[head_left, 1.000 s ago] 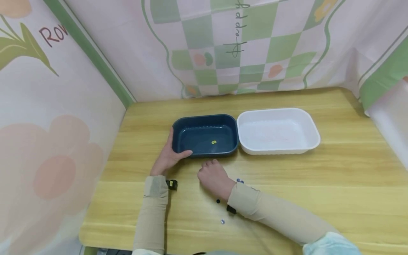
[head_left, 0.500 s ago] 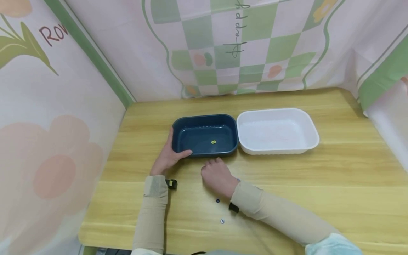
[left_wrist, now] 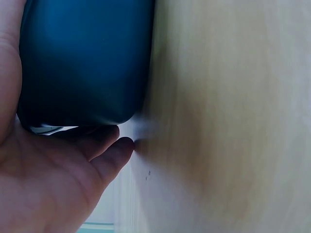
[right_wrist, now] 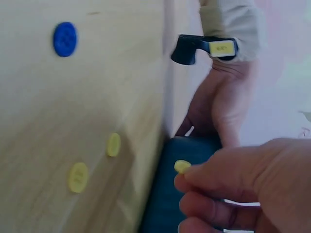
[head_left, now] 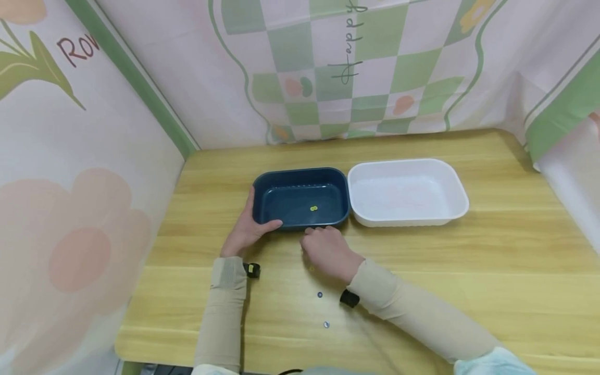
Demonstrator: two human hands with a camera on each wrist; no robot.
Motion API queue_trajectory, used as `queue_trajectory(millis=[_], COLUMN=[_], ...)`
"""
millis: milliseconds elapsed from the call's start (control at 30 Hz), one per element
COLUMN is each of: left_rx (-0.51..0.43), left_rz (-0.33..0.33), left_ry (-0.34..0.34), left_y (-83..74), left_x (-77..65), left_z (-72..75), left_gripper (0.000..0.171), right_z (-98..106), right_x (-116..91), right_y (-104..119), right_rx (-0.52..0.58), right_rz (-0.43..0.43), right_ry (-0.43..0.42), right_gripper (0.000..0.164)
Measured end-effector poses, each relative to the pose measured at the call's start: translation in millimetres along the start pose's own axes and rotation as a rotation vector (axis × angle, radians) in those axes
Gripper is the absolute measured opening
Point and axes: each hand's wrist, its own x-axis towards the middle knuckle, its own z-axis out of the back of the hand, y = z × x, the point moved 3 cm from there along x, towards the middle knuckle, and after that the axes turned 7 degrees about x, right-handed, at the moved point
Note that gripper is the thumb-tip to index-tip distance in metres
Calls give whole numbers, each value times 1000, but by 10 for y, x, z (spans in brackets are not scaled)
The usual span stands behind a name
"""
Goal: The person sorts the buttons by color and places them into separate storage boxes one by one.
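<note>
My left hand [head_left: 246,229] holds the near left corner of a dark blue plastic basin [head_left: 281,208], its thumb over the front rim and its fingers along the end wall. Just in front of that basin, my right hand [head_left: 330,252] pinches a small yellow button [right_wrist: 182,166] between thumb and forefinger; the other fingers are curled. Two yellow buttons [head_left: 313,208] lie inside the basin. On the table, the right wrist view has two more, one yellow button [right_wrist: 113,144] nearer the basin and one yellow button [right_wrist: 78,177] farther off, plus a blue button [right_wrist: 65,39].
A white basin [head_left: 408,192] stands against the blue one on its right. Toward the front of the wooden table [head_left: 492,250] lie a dark blue button [head_left: 320,295] and a paler blue button [head_left: 326,324]. A printed curtain [head_left: 375,62] hangs behind.
My right hand has moved forward and right, up to the blue basin's front wall. Its arm now hides two buttons seen earlier, and a yellow button shows faintly below it. The left hand stays put.
</note>
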Motion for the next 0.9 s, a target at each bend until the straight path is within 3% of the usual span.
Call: queue_trajectory(millis=[433,567,900], left_rx=[30,15,8], left_rz=[3,11,10], left_ry=[12,10,4], left_y=[-1,2,-3], left_x=[-5,-4,-6], left_z=[9,5,-5], left_gripper=[119,119,118], right_z=[304,358,353], right_x=[-29,-25,9], right_y=[-168,-253,-400], right_rx=[597,692,803], right_rz=[-135,-162,-197], right_ry=[-113,-162,-205], right_gripper=[14,16,17])
